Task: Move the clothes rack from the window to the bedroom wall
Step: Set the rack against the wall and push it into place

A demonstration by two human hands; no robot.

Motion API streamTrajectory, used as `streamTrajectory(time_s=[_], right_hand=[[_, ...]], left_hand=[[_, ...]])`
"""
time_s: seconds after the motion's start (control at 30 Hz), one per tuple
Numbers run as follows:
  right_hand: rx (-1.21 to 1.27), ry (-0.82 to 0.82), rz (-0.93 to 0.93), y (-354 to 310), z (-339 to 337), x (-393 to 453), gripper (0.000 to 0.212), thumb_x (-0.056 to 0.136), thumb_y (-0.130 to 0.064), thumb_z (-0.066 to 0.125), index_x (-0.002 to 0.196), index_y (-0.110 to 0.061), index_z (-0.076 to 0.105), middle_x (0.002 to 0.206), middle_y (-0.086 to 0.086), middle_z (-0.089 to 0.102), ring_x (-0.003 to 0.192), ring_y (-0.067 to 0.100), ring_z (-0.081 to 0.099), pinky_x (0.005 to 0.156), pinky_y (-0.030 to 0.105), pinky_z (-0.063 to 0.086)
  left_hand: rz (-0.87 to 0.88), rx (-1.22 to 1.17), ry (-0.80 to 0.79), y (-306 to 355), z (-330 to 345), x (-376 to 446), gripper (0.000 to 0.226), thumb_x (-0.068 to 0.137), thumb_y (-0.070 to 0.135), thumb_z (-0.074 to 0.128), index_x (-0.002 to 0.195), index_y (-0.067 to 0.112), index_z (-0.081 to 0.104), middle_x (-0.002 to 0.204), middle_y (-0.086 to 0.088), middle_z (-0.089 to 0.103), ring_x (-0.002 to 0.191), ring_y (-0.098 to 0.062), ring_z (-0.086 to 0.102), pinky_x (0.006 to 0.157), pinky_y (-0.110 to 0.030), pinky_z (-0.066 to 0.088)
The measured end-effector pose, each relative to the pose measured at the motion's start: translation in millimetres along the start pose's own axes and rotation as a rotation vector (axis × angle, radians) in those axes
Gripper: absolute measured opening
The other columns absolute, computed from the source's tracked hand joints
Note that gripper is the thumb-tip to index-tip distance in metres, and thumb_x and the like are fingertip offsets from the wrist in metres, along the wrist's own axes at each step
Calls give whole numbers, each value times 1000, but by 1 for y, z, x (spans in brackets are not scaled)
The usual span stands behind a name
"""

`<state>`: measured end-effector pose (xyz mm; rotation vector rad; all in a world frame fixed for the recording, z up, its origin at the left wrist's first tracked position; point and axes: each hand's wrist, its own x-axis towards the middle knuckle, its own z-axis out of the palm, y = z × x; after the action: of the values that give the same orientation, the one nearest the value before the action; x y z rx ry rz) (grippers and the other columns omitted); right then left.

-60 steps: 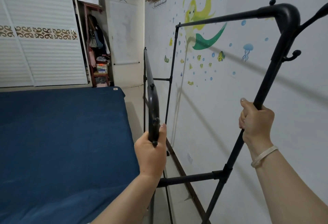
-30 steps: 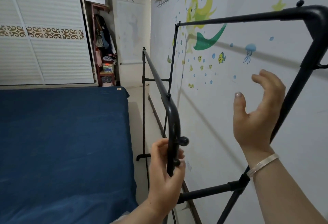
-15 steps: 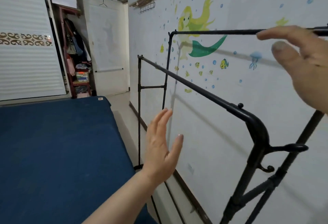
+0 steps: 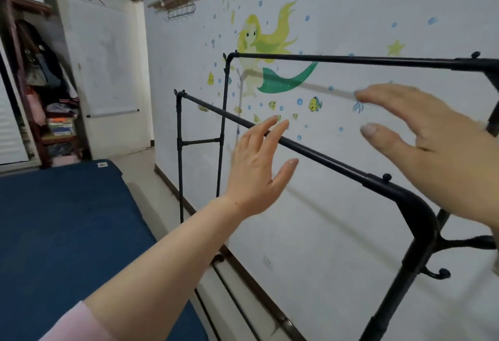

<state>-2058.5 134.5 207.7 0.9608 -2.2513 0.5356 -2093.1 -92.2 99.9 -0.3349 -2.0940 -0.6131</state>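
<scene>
The black metal clothes rack point(image 4: 324, 155) stands along the white bedroom wall point(image 4: 337, 219) that carries a mermaid sticker. It has a lower front rail and a higher back rail, with hooks at the near end. My left hand point(image 4: 256, 170) is raised in front of the lower rail with fingers spread, holding nothing. Close to the camera, my right hand point(image 4: 437, 146) hovers open between the two rails and does not grip either one.
A bed with a dark blue cover point(image 4: 67, 232) fills the left side, leaving a narrow strip of floor point(image 4: 151, 176) between it and the rack. A cluttered wooden shelf point(image 4: 46, 103) and a white door point(image 4: 105, 70) stand at the far end.
Two seconds ago both hands gripped the rack's near end posts. They let go, and now both are open and lifted off the frame. The view has risen and turned toward the wall.
</scene>
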Motion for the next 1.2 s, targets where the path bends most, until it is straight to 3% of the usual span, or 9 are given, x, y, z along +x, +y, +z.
streamTrajectory(time_s=[0.1,0.2,0.3,0.47,0.63,0.8,0.93,1.07,1.2], right_hand=[[-125,-67,54,-2,13,-6,69,84,-67,28,145,-36,33,154,-14,30,140,7,20,108,23,11],[-238,-133,124,-2,20,-13,80,76,-71,19,149,-39,20,157,-17,20,141,5,14,107,21,9],[-344,-173,204,-2,28,-17,73,80,-68,17,147,-41,17,154,-22,22,137,2,19,97,16,16],[-466,-286,303,-9,42,-13,51,86,-61,27,129,-37,38,126,-17,52,110,9,51,84,28,44],[-586,-238,417,-11,58,-14,28,92,-46,46,113,-28,52,97,-11,60,93,14,54,71,33,48],[-658,-182,567,1,77,-5,29,93,-39,51,118,-23,53,103,-5,60,95,19,55,71,34,46],[-687,-216,637,12,85,-4,13,94,-26,49,104,-24,57,81,-5,59,75,19,53,58,31,39],[-574,-195,655,23,78,-15,8,94,-19,50,89,-23,55,72,-3,55,72,19,49,57,33,40],[-555,-186,660,39,62,-30,8,93,-19,53,91,-25,57,72,-7,54,75,17,48,64,35,42]], left_hand=[[126,62,-37,-17,7,25,57,94,40,45,143,13,37,149,-8,39,136,-23,30,113,-38,18],[258,93,-116,-34,17,46,57,94,43,44,141,11,40,144,-8,46,133,-24,37,112,-43,23],[356,121,-219,-54,28,63,56,94,49,40,136,13,47,136,-6,55,126,-23,44,112,-38,22],[401,145,-341,-84,40,79,59,91,60,37,123,15,61,119,-1,66,111,-21,56,102,-34,33],[441,73,-436,-100,54,96,68,84,71,31,113,19,64,101,5,69,92,-20,61,81,-39,48],[482,-31,-399,-106,73,103,63,79,73,30,95,24,65,78,10,64,76,-18,59,60,-31,42],[513,-68,-314,-103,85,105,65,81,75,30,76,19,63,59,8,55,59,-22,57,48,-31,39],[542,-101,-227,-95,95,103,63,81,73,34,68,17,62,53,7,55,50,-23,54,45,-27,32],[542,-94,-189,-72,107,98,59,83,69,41,65,17,61,52,5,56,48,-23,55,46,-27,29]])
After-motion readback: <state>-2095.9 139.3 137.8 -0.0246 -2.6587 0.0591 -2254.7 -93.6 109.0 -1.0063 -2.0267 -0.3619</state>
